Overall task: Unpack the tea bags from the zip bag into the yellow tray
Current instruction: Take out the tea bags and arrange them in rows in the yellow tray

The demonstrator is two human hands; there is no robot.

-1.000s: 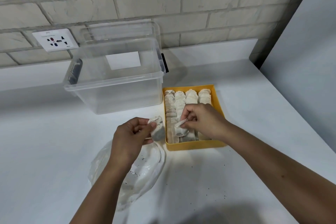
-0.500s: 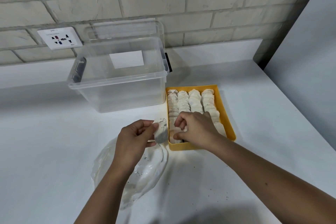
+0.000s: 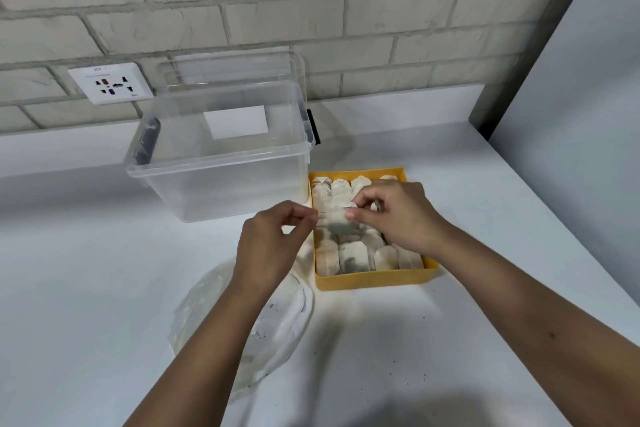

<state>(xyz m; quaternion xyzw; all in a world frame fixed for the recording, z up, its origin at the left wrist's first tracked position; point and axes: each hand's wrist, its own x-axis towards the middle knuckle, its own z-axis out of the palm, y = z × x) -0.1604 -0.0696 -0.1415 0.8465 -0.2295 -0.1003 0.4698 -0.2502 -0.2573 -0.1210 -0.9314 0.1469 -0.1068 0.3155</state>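
Pinching a tea bag (image 3: 338,222) in right hand (image 3: 398,215) over yellow tray (image 3: 374,279), apparently to slot it in. Cannot tell grip of left hand (image 3: 270,243).

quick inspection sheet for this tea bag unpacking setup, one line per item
surface: white counter, dark specks scattered near the front
job's things: yellow tray packed with rows of tea bags; zip bag lies flattened, only crumbs visible inside
clutter: clear plastic bin left of the tray
hands: right hand pinches a loose tea bag over the tray; left hand has its fingers curled beside it, grip unclear
cables: nothing seen
surroundings: brick wall, wall socket
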